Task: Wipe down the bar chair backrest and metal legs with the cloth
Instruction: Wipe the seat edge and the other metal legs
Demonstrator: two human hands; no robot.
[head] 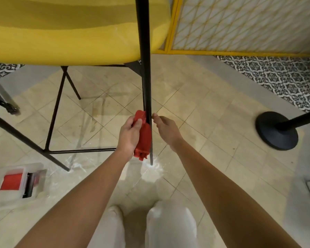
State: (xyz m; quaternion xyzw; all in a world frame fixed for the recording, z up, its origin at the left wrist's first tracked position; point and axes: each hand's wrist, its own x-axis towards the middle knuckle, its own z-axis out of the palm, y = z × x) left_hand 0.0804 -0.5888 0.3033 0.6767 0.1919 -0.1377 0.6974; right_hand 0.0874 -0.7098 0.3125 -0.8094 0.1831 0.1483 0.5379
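Two hands meet low on one black leg (147, 86), the one nearest us, which runs down past the yellow seat (61, 33) to the tiled floor (213, 122). Our left hand (130, 135) grips the red cloth (142, 138), fingers curled round the wad and thumb laid over it, pressing it to the left side of the leg a little above its foot. Our right hand (166, 129) holds nothing. Its fingers are loosely curled with the tips just beside the leg on the right, and we cannot tell whether they touch it. We judge the work to be in the leg stage: the cloth sits on the lower stretch of this leg, so only the short bit down to the foot seems left here. Whitish smears (152, 170) lie on the floor round that foot. The other legs (25, 138) and the footrest bar (82, 150) to the left show no sign either way, so we count them as likely to do. Whether the backrest has been wiped we cannot tell from this angle. Near left on the floor is a clear box (16, 181) with something red in it. To the right stands a black post base (276, 130), well apart from the legs.
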